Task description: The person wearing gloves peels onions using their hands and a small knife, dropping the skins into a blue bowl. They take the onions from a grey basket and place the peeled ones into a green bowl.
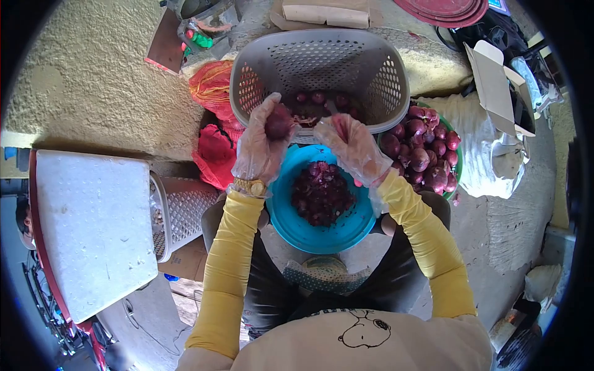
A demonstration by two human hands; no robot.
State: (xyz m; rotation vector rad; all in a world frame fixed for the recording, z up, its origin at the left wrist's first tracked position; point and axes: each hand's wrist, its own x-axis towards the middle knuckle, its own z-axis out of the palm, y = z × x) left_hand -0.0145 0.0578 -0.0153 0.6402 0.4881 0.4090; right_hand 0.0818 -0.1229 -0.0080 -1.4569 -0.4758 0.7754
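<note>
My left hand [263,142], in a clear plastic glove with a gold watch at the wrist, is closed around a red onion [278,122]. My right hand [352,145], also gloved, is closed on what looks like a small knife [332,106]; its short grey blade points up and away, and the grip is mostly hidden by the fingers. Both hands are above the near rim of a grey perforated basket [315,38], which has several onions at its bottom. Below them, a blue basin [288,226] holds a heap of dark red onion pieces or peelings [323,195].
At the right, a green-rimmed container [460,170] is piled with red onions [421,157], beside a white sack [495,164]. Red mesh bags [216,151] lie left of the basket. A white foam board [93,222] and a white perforated basket [185,207] stand farther left.
</note>
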